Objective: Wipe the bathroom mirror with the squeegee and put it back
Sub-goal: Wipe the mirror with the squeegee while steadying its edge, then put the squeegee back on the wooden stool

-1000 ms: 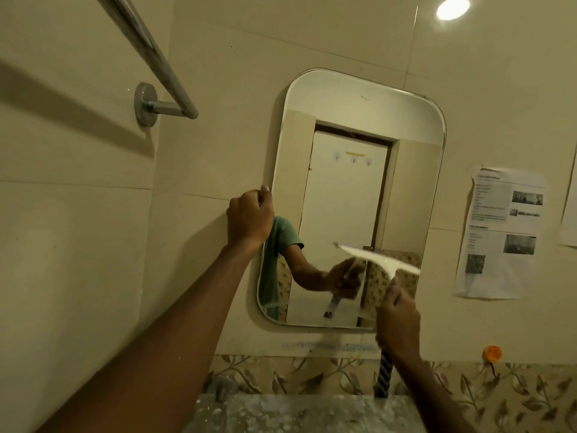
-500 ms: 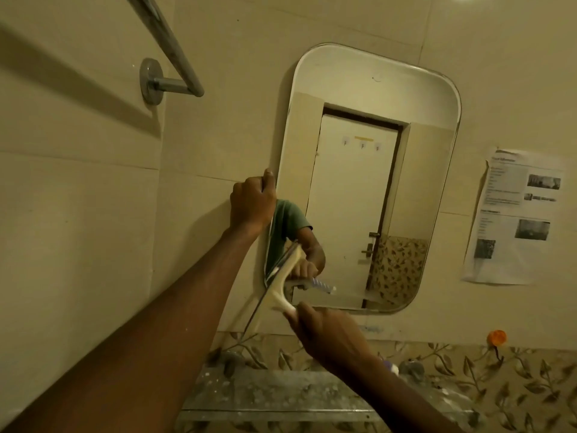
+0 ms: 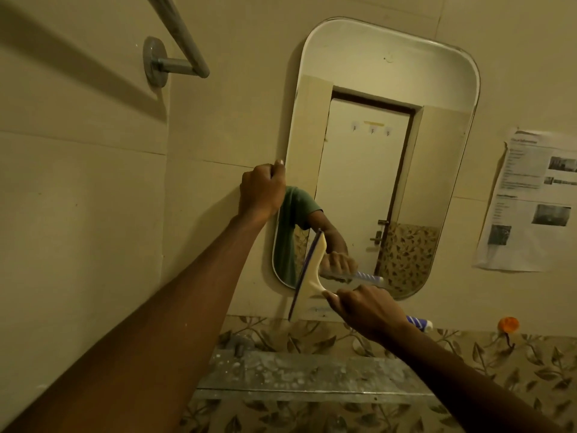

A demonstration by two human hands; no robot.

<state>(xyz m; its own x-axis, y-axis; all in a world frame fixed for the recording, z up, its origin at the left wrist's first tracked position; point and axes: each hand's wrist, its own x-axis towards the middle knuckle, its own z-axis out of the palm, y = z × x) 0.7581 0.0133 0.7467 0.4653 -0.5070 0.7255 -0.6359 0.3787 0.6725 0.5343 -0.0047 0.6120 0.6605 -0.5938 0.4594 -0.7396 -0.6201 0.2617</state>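
A rounded rectangular mirror (image 3: 368, 170) hangs on the beige tiled wall. My left hand (image 3: 260, 190) grips the mirror's left edge at mid height. My right hand (image 3: 368, 310) holds the squeegee (image 3: 309, 273) by its purple-and-white striped handle, whose end sticks out behind my wrist. The cream head with its dark blade stands nearly upright against the mirror's lower left corner, its lower end reaching below the glass. The mirror reflects my arm, the squeegee and a closed door.
A metal towel rail (image 3: 175, 35) juts from the wall at upper left. A speckled shelf (image 3: 306, 373) runs below the mirror above leaf-patterned tiles. A printed paper sheet (image 3: 530, 201) is stuck to the wall at right, with an orange hook (image 3: 508, 325) below it.
The squeegee went from lying across the lower right of the mirror to standing nearly upright at the lower left corner. My left hand kept its grip on the mirror edge.
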